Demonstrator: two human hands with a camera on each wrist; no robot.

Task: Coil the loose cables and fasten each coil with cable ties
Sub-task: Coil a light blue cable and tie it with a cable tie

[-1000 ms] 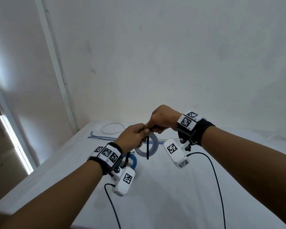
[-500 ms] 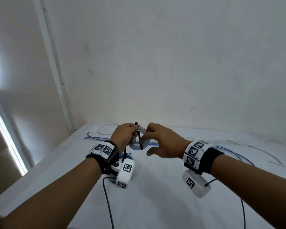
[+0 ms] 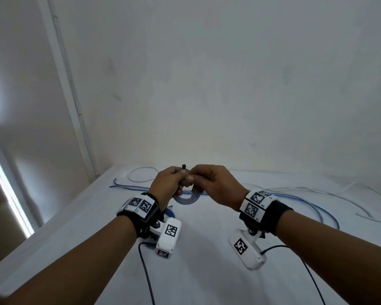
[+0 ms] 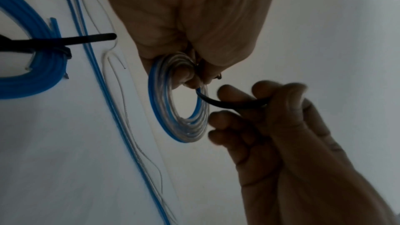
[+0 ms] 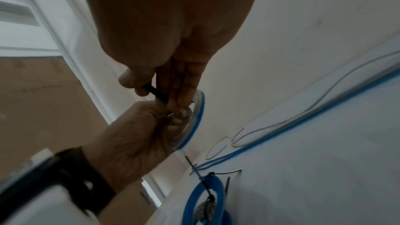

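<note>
Both hands now meet higher above the table, raising the coil.
Left hand grips the blue-and-clear cable coil at its top; right hand pinches the black cable tie threaded through.

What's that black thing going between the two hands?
A black cable tie. In the left wrist view it runs from the left hand, through the clear-and-blue cable coil, to the right hand pinching it.
</note>
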